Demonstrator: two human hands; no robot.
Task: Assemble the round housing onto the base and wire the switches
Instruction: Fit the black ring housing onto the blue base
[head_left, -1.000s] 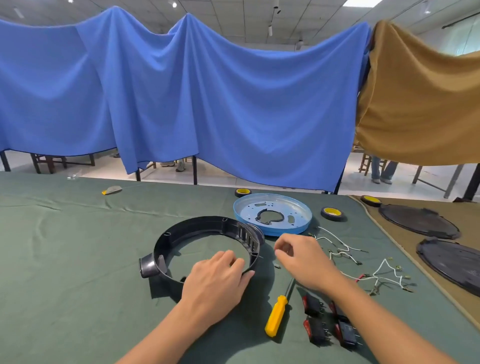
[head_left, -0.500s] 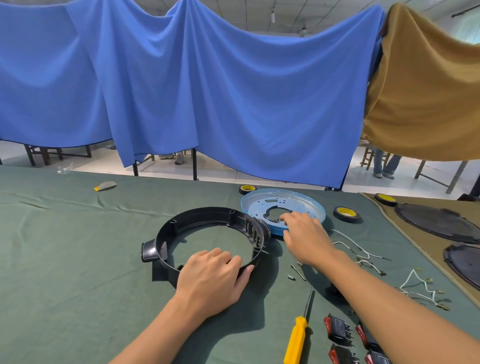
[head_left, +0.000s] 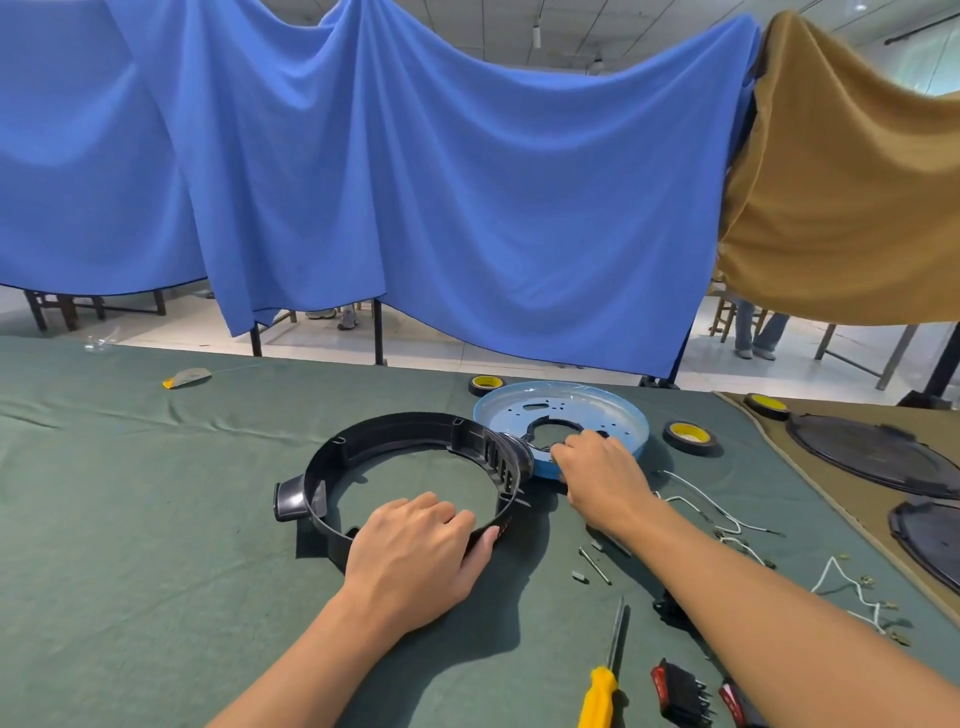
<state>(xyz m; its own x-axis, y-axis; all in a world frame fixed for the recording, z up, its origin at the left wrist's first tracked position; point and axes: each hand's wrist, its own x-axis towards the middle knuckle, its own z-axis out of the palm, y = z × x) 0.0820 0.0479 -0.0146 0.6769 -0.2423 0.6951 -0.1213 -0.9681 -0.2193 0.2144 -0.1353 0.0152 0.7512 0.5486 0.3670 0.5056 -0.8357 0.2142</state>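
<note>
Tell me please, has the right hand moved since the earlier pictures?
Yes. The right hand reached forward, from beside the black housing onto the rim of the blue base.

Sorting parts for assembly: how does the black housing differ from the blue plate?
The black housing is an open, tall-walled ring; the blue plate is a shallow dish with a holed floor. The housing has a side tab; the plate's rim is plain. The left hand grips the housing, the right hand the plate. Both are round, on the green cloth.
</note>
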